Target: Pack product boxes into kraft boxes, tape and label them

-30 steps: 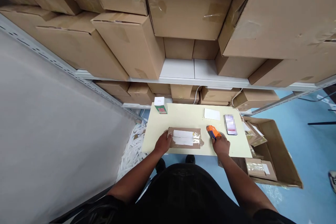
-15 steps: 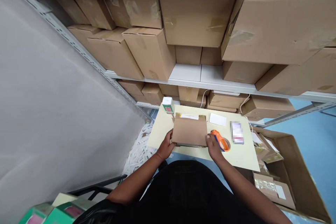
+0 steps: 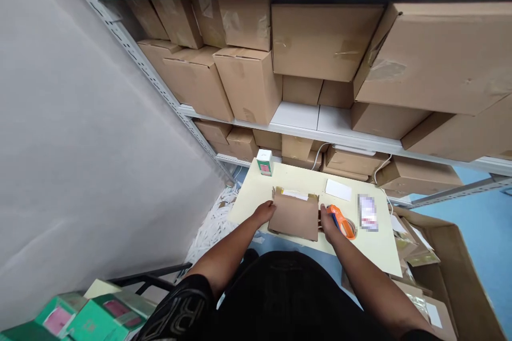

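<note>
A small brown cardboard box (image 3: 295,217) is on the cream tabletop (image 3: 250,197) near its front edge, with flaps standing up along its far side and a white strip at the far edge. My left hand (image 3: 264,213) grips its left side near the far corner. At the right side, my right hand (image 3: 328,222) holds the edge, its fingers partly hidden. Just right of that hand lies an orange tape dispenser (image 3: 343,222). A small white and green box (image 3: 264,163) stands at the table's far left corner.
A white card (image 3: 338,189) and a blurred-out item (image 3: 367,213) lie on the table's right. Shelves (image 3: 298,115) with cardboard boxes rise behind. A large open carton (image 3: 452,245) with packed boxes stands right. Green boxes (image 3: 98,317) are lower left; shredded paper (image 3: 212,229) lies below.
The cardboard box has tipped, and its top face is lower and nearer me. My left hand has moved from its near corner toward its far left corner. The view has shifted slightly.
</note>
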Tool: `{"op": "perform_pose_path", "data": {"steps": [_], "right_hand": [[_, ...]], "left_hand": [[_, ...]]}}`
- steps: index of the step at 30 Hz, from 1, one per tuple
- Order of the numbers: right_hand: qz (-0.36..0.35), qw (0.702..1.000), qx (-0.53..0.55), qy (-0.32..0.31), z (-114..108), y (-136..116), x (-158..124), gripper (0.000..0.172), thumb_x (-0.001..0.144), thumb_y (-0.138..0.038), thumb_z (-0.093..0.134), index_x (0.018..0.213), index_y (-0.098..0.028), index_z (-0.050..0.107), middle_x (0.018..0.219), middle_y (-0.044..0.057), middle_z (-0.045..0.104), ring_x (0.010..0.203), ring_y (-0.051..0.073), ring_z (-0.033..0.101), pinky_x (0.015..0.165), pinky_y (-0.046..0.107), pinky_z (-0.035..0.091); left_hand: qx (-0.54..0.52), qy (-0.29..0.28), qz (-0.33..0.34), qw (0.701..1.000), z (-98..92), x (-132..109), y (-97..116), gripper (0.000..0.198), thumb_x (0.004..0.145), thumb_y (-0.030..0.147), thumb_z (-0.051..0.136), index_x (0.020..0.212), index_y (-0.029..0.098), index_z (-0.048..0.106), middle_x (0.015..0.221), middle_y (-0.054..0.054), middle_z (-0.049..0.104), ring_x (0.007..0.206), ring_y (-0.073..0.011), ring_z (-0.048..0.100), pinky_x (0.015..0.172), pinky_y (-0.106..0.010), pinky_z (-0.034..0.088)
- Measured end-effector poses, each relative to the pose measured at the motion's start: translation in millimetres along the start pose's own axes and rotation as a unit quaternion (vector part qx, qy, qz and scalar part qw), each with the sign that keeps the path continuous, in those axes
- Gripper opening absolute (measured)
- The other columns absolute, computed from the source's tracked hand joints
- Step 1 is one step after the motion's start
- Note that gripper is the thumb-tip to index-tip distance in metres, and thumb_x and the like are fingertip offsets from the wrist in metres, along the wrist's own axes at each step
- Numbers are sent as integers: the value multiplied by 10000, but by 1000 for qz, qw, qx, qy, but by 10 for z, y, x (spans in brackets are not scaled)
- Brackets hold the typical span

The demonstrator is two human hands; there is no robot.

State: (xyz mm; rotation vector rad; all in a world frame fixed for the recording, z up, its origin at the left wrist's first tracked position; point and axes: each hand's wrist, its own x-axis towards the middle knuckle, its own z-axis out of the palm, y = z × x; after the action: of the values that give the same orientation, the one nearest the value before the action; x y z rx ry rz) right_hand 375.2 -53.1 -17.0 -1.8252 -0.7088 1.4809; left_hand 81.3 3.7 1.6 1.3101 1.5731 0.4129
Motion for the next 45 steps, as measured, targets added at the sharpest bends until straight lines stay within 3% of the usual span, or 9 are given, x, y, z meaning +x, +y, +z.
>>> {"op": "perform_pose_path", "data": {"steps": [5, 10, 15, 21, 28, 32, 38, 41, 45], "right_hand": [[1, 992, 125, -5, 129, -70, -215, 665, 879, -784, 413, 1114, -228, 690, 987, 97, 772, 908, 269, 715, 790, 374, 564], [-9, 982, 186, -22, 351, 105, -637, 524, 834, -661, 566, 1198, -293, 647, 1107, 40, 757, 1030, 270, 691, 857, 377, 552], [-4, 991, 127, -43, 465, 79, -937, 336, 748, -396, 624, 1059, -268, 644, 1076, 29, 738, 995, 231, 671, 823, 322, 527], [34, 998, 31, -42, 337, -105, -965, 225, 679, -339, 646, 871, -236, 593, 955, 27, 711, 896, 213, 655, 727, 306, 514], [-60, 984, -165, -3, 286, -120, -685, 295, 749, -526, 656, 779, -237, 600, 795, 26, 680, 850, 250, 652, 720, 343, 501], [-118, 961, -246, 36, 114, -89, -578, 308, 778, -547, 597, 697, -251, 571, 658, 13, 632, 745, 261, 625, 689, 367, 470], [-138, 965, -169, -148, -237, -294, -491, 276, 753, -491, 698, 893, -255, 728, 934, 33, 773, 1040, 317, 672, 885, 385, 527], [-149, 961, -138, -190, -166, -333, -516, 535, 741, -553, 751, 1194, -269, 729, 1323, 45, 712, 1322, 323, 576, 1086, 397, 469], [-177, 941, -157, -243, 130, -292, -679, 615, 767, -617, 721, 1255, -243, 720, 1342, 58, 705, 1337, 327, 574, 1137, 415, 439]], "left_hand": [[-88, -19, 61, 994, -150, -187, -132, 540, 794, 302, 624, 1327, 222, 588, 1309, -100, 687, 1157, -286, 648, 972, -377, 484], [-311, -67, 68, 945, -296, -432, -496, 471, 794, 435, 609, 1190, 193, 537, 1258, -118, 661, 1125, -260, 636, 979, -397, 487], [-264, -53, -24, 963, -409, -539, -574, 493, 889, 604, 549, 1204, 225, 532, 1264, -116, 637, 1146, -272, 608, 958, -423, 495], [-244, -130, -28, 961, -570, -662, -451, 489, 809, 372, 617, 1275, 228, 585, 1265, -76, 673, 1132, -273, 622, 857, -353, 531], [-181, 76, 70, 978, -261, -888, -423, 456, 857, 404, 620, 1263, 199, 641, 1311, -112, 691, 1264, -315, 598, 1098, -433, 446], [-271, 106, 69, 954, 115, -1022, -394, 703, 726, 345, 737, 1389, 183, 567, 1476, -123, 589, 1398, -338, 502, 1198, -484, 349], [-369, 172, 54, 912, 464, -1455, -326, 794, 643, 221, 681, 1429, 202, 568, 1492, -80, 579, 1421, -338, 466, 1212, -477, 319], [-387, 234, 31, 891, 491, -1777, -259, 706, 691, 245, 633, 1395, 191, 596, 1445, -79, 618, 1384, -338, 497, 1186, -473, 344], [-385, 312, 21, 868, 464, -2271, -210, 695, 711, 237, 602, 1406, 211, 592, 1442, -60, 623, 1355, -326, 515, 1151, -442, 374]]}}
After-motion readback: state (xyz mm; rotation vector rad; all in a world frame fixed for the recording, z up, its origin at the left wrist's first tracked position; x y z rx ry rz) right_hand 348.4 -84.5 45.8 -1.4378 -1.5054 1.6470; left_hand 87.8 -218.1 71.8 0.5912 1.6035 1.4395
